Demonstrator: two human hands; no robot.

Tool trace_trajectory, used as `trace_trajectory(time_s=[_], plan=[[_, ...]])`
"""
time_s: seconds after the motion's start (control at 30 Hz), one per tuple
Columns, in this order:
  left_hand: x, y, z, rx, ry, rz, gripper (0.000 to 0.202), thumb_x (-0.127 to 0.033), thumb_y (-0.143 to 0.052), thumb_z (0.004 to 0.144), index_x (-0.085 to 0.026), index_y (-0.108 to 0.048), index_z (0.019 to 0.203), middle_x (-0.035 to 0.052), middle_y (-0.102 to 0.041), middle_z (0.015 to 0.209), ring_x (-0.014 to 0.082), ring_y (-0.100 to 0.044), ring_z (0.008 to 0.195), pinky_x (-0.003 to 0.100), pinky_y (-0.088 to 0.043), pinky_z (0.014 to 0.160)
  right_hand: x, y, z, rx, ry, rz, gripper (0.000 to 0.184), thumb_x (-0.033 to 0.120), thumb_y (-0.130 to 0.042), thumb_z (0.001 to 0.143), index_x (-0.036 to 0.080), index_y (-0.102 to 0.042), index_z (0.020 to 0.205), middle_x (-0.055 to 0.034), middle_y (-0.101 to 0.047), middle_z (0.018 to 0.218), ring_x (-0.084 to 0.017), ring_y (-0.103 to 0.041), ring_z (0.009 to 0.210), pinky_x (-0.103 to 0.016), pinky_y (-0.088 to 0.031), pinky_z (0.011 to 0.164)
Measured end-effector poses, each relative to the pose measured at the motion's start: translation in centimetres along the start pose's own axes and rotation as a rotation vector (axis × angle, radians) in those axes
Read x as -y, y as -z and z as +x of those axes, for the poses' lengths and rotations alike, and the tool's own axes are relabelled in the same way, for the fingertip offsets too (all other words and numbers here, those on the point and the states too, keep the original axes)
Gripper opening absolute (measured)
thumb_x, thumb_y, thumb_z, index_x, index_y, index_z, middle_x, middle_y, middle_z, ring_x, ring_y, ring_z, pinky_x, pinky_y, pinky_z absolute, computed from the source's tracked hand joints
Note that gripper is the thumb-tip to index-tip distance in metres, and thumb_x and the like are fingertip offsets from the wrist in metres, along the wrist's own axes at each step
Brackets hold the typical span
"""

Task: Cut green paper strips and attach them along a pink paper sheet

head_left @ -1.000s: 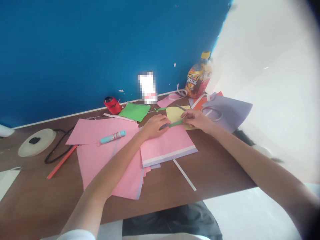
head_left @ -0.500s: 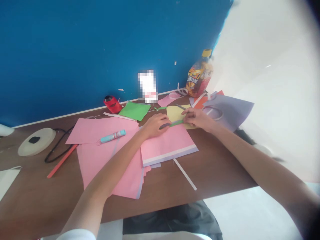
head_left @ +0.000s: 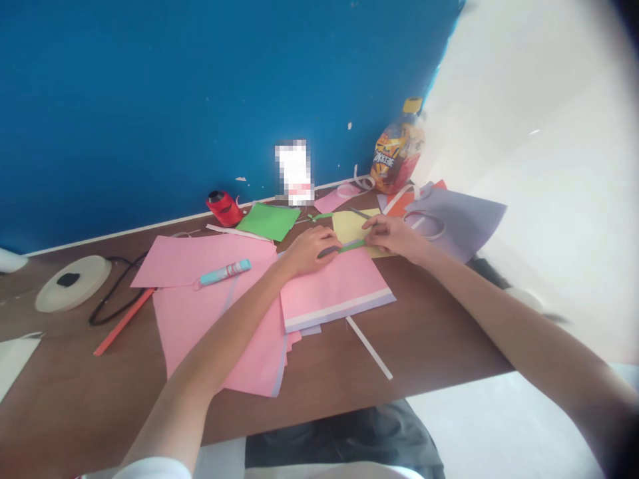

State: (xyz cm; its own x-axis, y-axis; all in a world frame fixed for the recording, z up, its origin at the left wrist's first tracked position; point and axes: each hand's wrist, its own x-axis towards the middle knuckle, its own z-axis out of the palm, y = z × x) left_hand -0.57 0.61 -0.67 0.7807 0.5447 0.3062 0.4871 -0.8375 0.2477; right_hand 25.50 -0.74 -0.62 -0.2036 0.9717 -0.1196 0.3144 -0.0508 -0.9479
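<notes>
A narrow green paper strip (head_left: 353, 246) lies along the far edge of a pink sheet (head_left: 334, 289) that has a white and lilac band at its near edge. My left hand (head_left: 314, 247) is closed over the strip's left end, pressing down on the pink sheet. A dark, flat, rounded piece (head_left: 328, 252) shows under its fingers; its kind is unclear. My right hand (head_left: 393, 234) pinches the strip's right end above a yellow sheet (head_left: 349, 226). Beside its index finger juts a thin grey pointed thing (head_left: 359, 213), mostly hidden.
Left are more pink sheets (head_left: 210, 332), a light blue tube (head_left: 225, 271), a red strip (head_left: 124, 322) and a round white lid (head_left: 73, 283). Behind stand a red thread spool (head_left: 224, 209), green paper (head_left: 269, 221) and a drink bottle (head_left: 398, 156). Lilac paper (head_left: 464, 219) lies right.
</notes>
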Motion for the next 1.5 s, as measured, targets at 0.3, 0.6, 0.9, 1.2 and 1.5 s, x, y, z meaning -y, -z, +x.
trace_trajectory(time_s=[0.3,0.6,0.9,1.2,1.5], plan=[[0.1,-0.2,0.0,0.000,-0.012,-0.010,0.029,-0.033,-0.044,0.095,-0.023,-0.068,0.107,0.0072,-0.064,0.111,0.0215,-0.056,0.105,0.038,-0.044,0.092,-0.2,0.0,0.2,-0.002,0.005,-0.011,0.032,0.030,-0.073,0.069,0.021,-0.059,0.097,-0.0003,-0.066,0.075,-0.006,-0.045,0.046,-0.022,-0.032,0.044],[0.0,-0.1,0.0,-0.006,-0.049,0.033,0.029,-0.030,-0.043,0.095,-0.023,-0.070,0.104,0.0064,-0.065,0.110,0.0203,-0.056,0.102,0.037,-0.043,0.090,0.0,-0.1,0.0,-0.007,0.016,-0.078,0.031,0.031,-0.071,0.072,0.021,-0.057,0.098,0.0016,-0.064,0.074,-0.007,-0.045,0.046,-0.023,-0.034,0.045],[-1.3,0.2,0.5,0.064,-0.160,0.195,0.033,-0.021,-0.037,0.095,-0.018,-0.069,0.101,0.0093,-0.070,0.106,0.0231,-0.056,0.105,0.039,-0.042,0.087,0.7,-0.6,-0.4,-0.098,0.189,-0.425,0.022,0.023,-0.062,0.074,0.021,-0.058,0.096,0.0016,-0.064,0.067,-0.014,-0.055,0.057,-0.027,-0.040,0.058],[-1.6,-0.2,0.4,0.059,-0.177,0.135,0.033,-0.018,-0.039,0.092,-0.017,-0.070,0.103,0.0085,-0.072,0.109,0.0219,-0.060,0.105,0.038,-0.045,0.093,0.9,-1.2,-0.7,-0.133,0.225,-0.542,0.022,0.018,-0.058,0.071,0.019,-0.061,0.093,0.0010,-0.065,0.065,-0.015,-0.057,0.058,-0.027,-0.040,0.060],[-2.0,0.0,0.7,0.069,-0.159,0.215,0.034,-0.020,-0.038,0.093,-0.017,-0.071,0.099,0.0092,-0.073,0.102,0.0224,-0.062,0.096,0.040,-0.044,0.085,0.9,-1.7,-0.6,-0.178,0.226,-0.595,0.017,0.015,-0.058,0.069,0.018,-0.062,0.085,-0.0016,-0.065,0.069,-0.016,-0.057,0.061,-0.027,-0.039,0.060]])
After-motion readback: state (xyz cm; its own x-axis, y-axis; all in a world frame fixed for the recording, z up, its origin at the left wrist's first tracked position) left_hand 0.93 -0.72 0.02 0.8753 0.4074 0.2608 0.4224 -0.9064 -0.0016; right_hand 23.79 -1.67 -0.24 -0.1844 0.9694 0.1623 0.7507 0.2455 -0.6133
